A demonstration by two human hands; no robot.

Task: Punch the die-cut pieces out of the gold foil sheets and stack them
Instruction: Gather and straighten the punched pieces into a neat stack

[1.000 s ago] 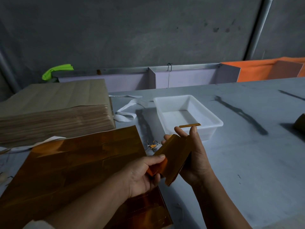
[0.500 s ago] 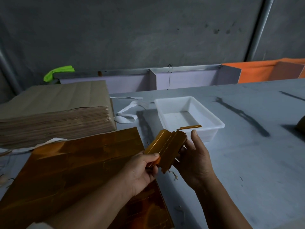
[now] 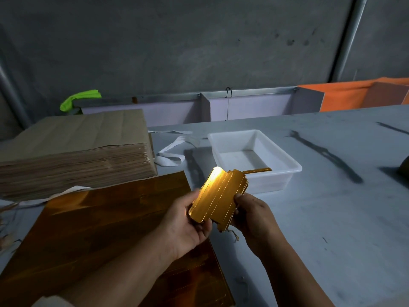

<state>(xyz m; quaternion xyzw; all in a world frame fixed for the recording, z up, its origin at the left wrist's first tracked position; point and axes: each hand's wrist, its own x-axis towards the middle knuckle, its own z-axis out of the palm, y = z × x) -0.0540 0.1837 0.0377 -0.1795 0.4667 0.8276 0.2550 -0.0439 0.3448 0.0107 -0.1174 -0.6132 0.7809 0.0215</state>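
Note:
A small stack of punched-out gold foil pieces [image 3: 218, 196] with dotted score lines is held above the table, tilted face up and catching the light. My left hand [image 3: 188, 227] grips its lower left edge, thumb on top. My right hand [image 3: 252, 216] holds the right edge from underneath, thumb on the rim. Large gold foil sheets [image 3: 99, 235] lie flat on the table under my left forearm. A thin gold strip [image 3: 257, 170] rests on the near rim of the white plastic tray [image 3: 287, 165].
A thick stack of brown paper [image 3: 73, 147] sits at the left. White straps [image 3: 170, 156] lie between it and the tray. A small scrap [image 3: 235, 234] lies on the grey table below my hands. Lilac partitions and orange material line the back.
The gold pieces have been turned from edge-on to face up and lifted slightly. My right hand has shifted from cupping behind the pieces to holding their right edge.

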